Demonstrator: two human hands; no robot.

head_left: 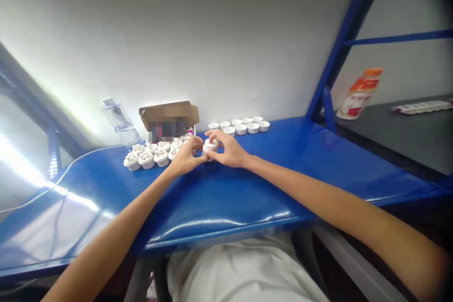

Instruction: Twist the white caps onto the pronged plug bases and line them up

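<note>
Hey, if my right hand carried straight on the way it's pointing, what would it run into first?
The white round piece, which the right hand is touching now. Just past it, the left hand seems next in line, though depth is hard to judge from this one view.

Left hand [188,155] and right hand [229,150] bare. Left forearm [118,221] and right forearm [311,191] bare too, slim, tapering toward hands. Below bench's [226,203] front edge, pale off-white garment [244,271], loose soft folds; shirt or trousers unclear.

On the table [226,198], a box [170,110] stands behind fittings [162,159] and left of cups [241,130].
</note>
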